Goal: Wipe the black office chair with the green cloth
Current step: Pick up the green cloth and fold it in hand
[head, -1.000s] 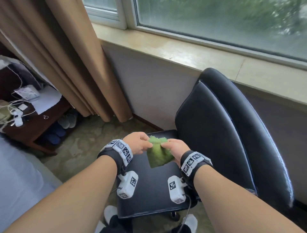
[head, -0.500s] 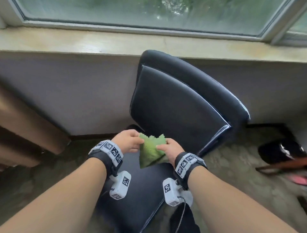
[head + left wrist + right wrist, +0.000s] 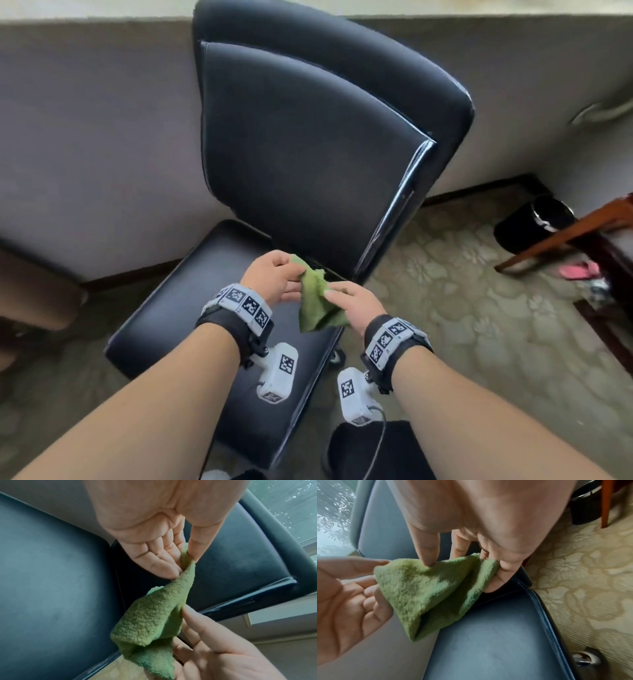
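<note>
- Green terry, soft and limp, is the stuff of the green cloth (image 3: 317, 305); it hangs folded in the air between both hands, above the seat's rear edge and touching no part of the black office chair (image 3: 308, 144).
- At the cloth's upper corner, the left hand (image 3: 274, 277) pinches it between thumb and fingertips (image 3: 164, 572), the other fingers loosely extended.
- Below those fingertips the fabric sags in a loose fold, so I judge it light, floppy and easy to bunch.
- At the lower right edge, the right hand (image 3: 356, 303) grasps it, thumb (image 3: 428, 550) pressing on top and fingers curled underneath.
- For wiping, gathering the cloth into a pad under one palm would probably grip better than these edge pinches; the glossy upholstery looks smooth and should let it slide.
- Beyond the right hand's fingers lies patterned carpet (image 3: 479, 308).
</note>
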`<state>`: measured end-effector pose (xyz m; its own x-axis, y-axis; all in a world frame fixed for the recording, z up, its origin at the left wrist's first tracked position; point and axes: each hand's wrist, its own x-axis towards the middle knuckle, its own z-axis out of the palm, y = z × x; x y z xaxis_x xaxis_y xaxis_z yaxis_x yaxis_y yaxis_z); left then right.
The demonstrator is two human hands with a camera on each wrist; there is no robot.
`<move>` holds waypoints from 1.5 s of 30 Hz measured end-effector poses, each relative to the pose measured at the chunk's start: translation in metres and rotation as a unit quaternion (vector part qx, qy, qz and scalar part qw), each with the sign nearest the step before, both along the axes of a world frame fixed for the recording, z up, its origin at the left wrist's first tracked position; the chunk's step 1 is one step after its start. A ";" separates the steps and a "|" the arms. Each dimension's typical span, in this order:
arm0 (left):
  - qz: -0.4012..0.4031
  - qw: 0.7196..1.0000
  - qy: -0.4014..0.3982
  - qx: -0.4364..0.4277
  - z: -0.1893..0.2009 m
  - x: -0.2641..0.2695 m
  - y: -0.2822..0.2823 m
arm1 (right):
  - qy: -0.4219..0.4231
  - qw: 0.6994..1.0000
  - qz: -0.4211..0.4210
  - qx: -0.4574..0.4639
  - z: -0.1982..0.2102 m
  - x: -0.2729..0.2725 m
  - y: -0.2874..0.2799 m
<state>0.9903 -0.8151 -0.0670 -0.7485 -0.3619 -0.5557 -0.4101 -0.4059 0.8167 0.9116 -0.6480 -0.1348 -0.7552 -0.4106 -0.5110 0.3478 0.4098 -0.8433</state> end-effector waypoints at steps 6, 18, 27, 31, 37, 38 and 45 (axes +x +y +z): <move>0.006 0.999 0.031 0.022 -0.059 0.016 0.044 | -0.035 0.995 -0.014 -0.090 -0.057 0.034 0.037; -0.048 0.985 0.145 -0.080 -0.089 0.106 0.123 | 0.025 0.965 -0.164 -0.203 -0.096 0.120 0.103; -0.218 0.950 0.089 -0.206 -0.043 0.165 0.151 | -0.011 0.941 -0.205 -0.268 -0.011 0.172 0.130; -0.180 0.930 0.080 -0.310 -0.054 0.171 0.159 | -0.026 0.938 -0.190 -0.288 -0.005 0.182 0.134; -0.157 0.932 0.080 -0.317 -0.057 0.171 0.167 | -0.003 0.948 -0.185 -0.260 -0.010 0.189 0.142; -0.150 0.935 0.088 -0.308 -0.056 0.169 0.168 | 0.007 0.946 -0.186 -0.265 -0.011 0.186 0.142; -0.140 0.960 0.140 -0.199 -0.056 0.153 0.181 | -0.018 0.925 -0.168 -0.342 -0.028 0.169 0.148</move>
